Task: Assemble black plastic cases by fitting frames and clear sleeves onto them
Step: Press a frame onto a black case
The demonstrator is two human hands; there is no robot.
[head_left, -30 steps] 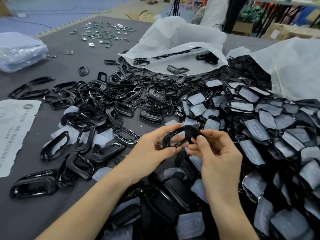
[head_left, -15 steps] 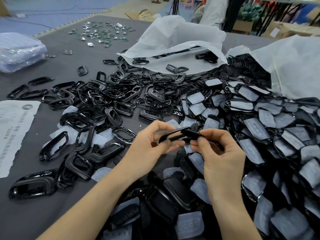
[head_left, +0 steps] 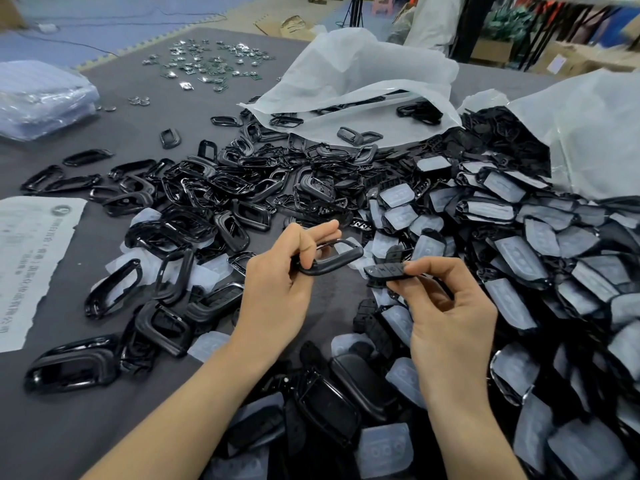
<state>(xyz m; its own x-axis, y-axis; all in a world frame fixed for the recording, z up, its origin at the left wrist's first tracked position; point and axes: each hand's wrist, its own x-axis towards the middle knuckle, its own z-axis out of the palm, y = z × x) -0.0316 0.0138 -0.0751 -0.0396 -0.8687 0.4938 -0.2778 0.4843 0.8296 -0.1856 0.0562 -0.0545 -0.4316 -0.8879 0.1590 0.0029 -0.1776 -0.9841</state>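
You've got the glossy black plastic frame (head_left: 337,263) in your left hand (head_left: 277,285), grip closed round its near end, held above the grey counter (head_left: 86,427). Your right hand (head_left: 450,317) has a pinch grip on a small flat black plastic case piece (head_left: 384,271), just beside the frame and not touching it. There's a heap of loose black frames (head_left: 207,188) on the left and a pile of clear-sleeved cases (head_left: 519,244) on the right.

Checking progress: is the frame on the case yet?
Off. Left hand holds the frame, right hand the case, gap between them.
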